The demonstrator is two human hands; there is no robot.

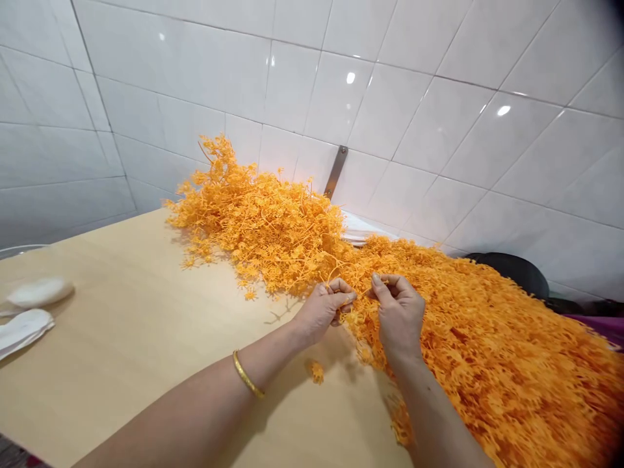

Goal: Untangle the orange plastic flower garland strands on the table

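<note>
My left hand (324, 309) is closed in a pinch on an orange plastic flower stem (336, 265), whose thin branches rise above the fingers. Just to the right, my right hand (397, 309) pinches too, thumb against fingertips. What lies between those fingertips is too small to make out clearly; it looks like a small orange piece. Behind the left hand rises a heap of branched orange sprays (273, 227). Beside and behind the right hand spreads a larger pile of loose orange florets (487, 338). One single floret (316, 372) lies on the table below my hands.
The light wooden table (146, 338) meets a white tiled wall (414, 117). White objects (24, 331) lie at the table's left edge. A metal bracket (336, 170) stands against the wall behind the heap. A black rounded thing (517, 272) shows behind the right pile.
</note>
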